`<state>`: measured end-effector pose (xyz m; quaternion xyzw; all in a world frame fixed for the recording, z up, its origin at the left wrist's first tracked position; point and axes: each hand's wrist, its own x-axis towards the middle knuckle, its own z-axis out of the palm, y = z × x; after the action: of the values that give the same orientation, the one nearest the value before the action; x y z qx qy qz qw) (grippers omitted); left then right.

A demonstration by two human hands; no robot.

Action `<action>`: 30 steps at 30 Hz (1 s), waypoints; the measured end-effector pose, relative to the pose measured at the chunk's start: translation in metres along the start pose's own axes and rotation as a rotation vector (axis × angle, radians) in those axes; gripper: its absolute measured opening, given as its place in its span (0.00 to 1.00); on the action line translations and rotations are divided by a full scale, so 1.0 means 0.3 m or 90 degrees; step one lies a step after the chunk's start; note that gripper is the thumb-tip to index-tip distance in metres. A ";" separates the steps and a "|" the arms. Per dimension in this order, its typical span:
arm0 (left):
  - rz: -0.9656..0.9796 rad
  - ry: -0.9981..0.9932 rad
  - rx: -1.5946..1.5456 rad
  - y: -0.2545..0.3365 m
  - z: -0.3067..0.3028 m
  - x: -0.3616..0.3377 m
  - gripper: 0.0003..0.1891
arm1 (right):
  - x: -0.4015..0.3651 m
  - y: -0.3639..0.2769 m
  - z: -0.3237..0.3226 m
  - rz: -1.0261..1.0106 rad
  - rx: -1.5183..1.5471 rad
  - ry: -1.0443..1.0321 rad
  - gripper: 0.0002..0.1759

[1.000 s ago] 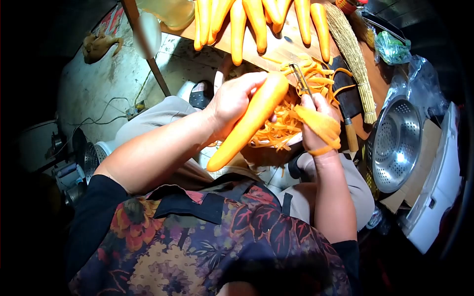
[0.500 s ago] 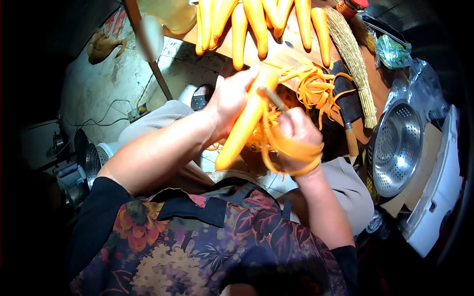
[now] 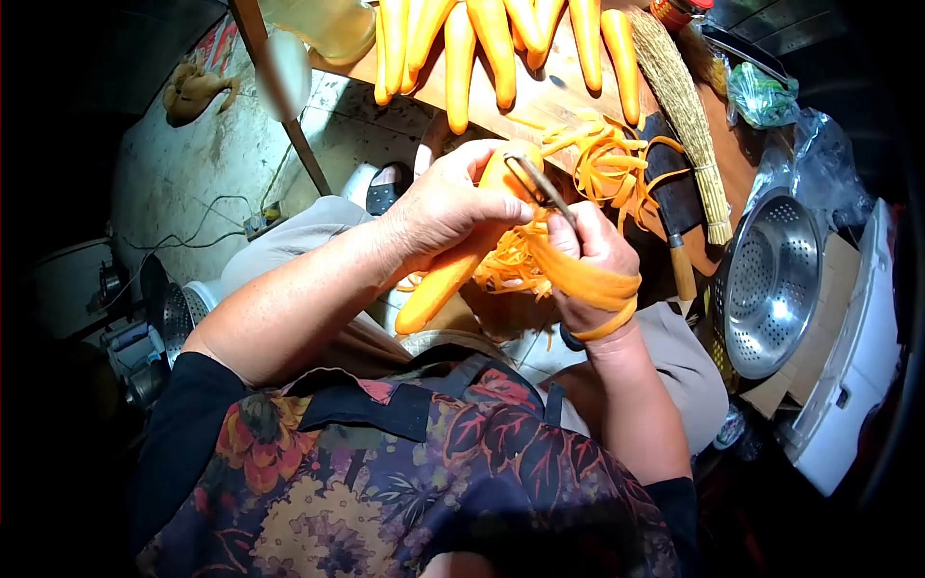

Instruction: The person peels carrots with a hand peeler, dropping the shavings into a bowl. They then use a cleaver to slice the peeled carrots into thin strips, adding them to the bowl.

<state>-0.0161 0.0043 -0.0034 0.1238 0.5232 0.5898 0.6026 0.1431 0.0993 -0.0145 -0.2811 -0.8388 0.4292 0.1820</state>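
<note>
My left hand (image 3: 458, 207) is wrapped round a large carrot (image 3: 438, 289), which slants from upper right to lower left above my lap. A metal peeler (image 3: 547, 183) is gripped in my right hand (image 3: 595, 250), its head at the carrot's upper end. Long orange peel strips (image 3: 593, 286) drape over the back of that hand and its wrist. Below the carrot lies a heap of peelings (image 3: 511, 262), partly hidden by my hands. More carrot peel (image 3: 617, 169) is piled on the wooden board (image 3: 568, 96) beyond my right hand.
Several carrots (image 3: 461, 72) lie in a row at the board's far side. To their right are a straw brush (image 3: 679, 116) and a wooden-handled cleaver (image 3: 682, 265). A steel colander (image 3: 771, 289) stands at right, beside a white foam piece (image 3: 848, 356).
The peeler has come up to the carrot's upper end. My left thumb now lies across the carrot, whose lower end has shifted slightly left. The peel strips still hang over my right hand.
</note>
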 end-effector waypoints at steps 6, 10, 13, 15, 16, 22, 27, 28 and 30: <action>-0.074 0.033 0.070 -0.002 0.008 -0.012 0.28 | 0.008 0.046 0.006 -0.026 -0.089 0.009 0.09; -0.038 0.029 0.103 -0.003 0.035 -0.038 0.27 | 0.042 0.145 -0.009 0.044 -0.141 -0.001 0.10; -0.089 0.024 0.047 0.019 0.029 -0.045 0.29 | 0.056 0.128 -0.028 0.145 -0.157 -0.011 0.11; -0.059 0.074 0.059 0.014 0.015 -0.025 0.20 | 0.037 0.097 -0.020 0.083 -0.079 -0.020 0.12; -0.077 0.073 0.029 0.018 -0.003 -0.017 0.21 | 0.030 0.089 -0.004 0.101 -0.050 -0.012 0.12; -0.074 0.172 -0.184 0.004 -0.092 0.063 0.19 | -0.021 -0.034 0.038 0.002 0.079 -0.052 0.08; -0.061 0.210 -0.200 0.011 -0.126 0.106 0.21 | -0.093 -0.057 0.079 -0.173 0.020 -0.099 0.07; -0.055 0.209 -0.192 0.008 -0.121 0.107 0.21 | -0.101 -0.048 0.089 -0.188 0.003 -0.082 0.08; -0.052 0.206 -0.184 0.004 -0.109 0.107 0.22 | -0.098 -0.044 0.083 -0.199 -0.029 -0.077 0.08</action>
<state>-0.0499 0.0161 -0.0319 -0.0817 0.5275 0.6462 0.5454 0.1479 0.0591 -0.0195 -0.1248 -0.8912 0.3930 0.1891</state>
